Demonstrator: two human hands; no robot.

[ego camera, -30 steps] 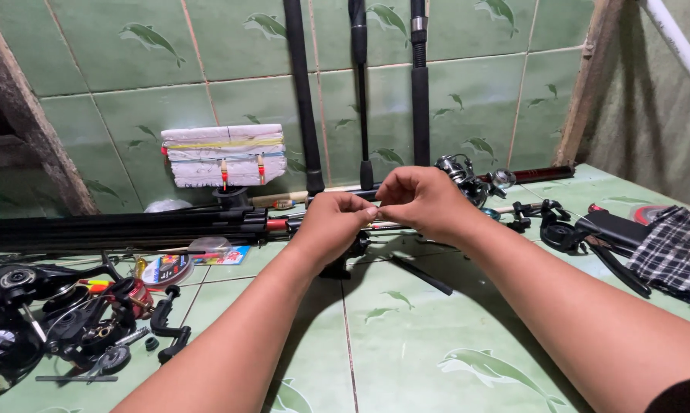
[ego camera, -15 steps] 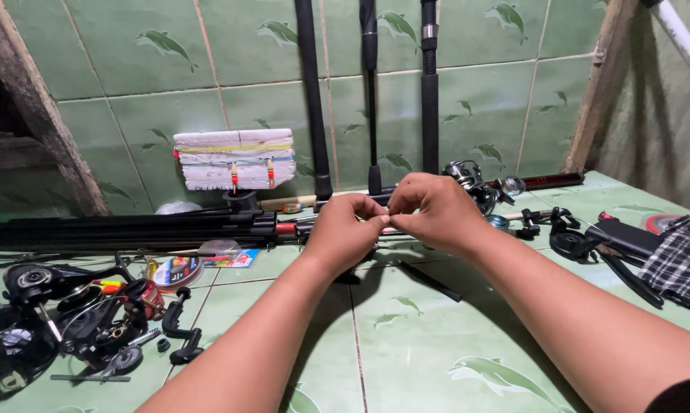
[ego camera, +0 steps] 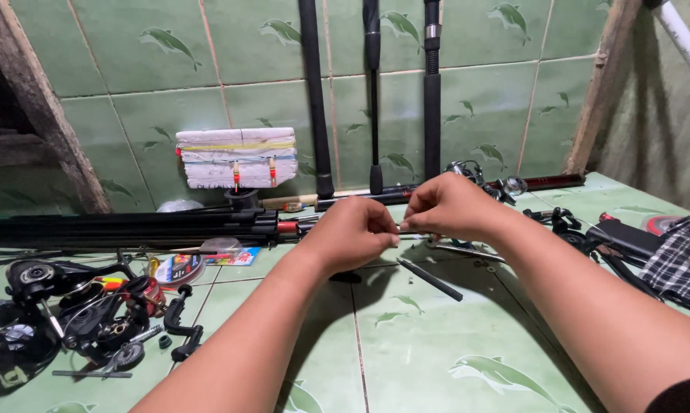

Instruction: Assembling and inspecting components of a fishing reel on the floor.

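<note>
Left hand (ego camera: 354, 232) and right hand (ego camera: 450, 205), centre frame, both pinched on a thin metal rod (ego camera: 411, 229); its long axis runs level, left to right. Lower left: fishing reels (ego camera: 77, 310). Black rod bundle (ego camera: 131, 227) lies left. Surface: green tiled counter (ego camera: 437, 359); matching tiled wall (ego camera: 131, 76).

I count two hands: left hand (ego camera: 353, 233), right hand (ego camera: 448, 206) | three upright rods (ego camera: 372, 92) against the tiled wall | one bundle of rods lying flat (ego camera: 131, 227) | one white foam block (ego camera: 236, 157) | one checked cloth (ego camera: 685, 264) | one loose dark stick (ego camera: 429, 279)
</note>
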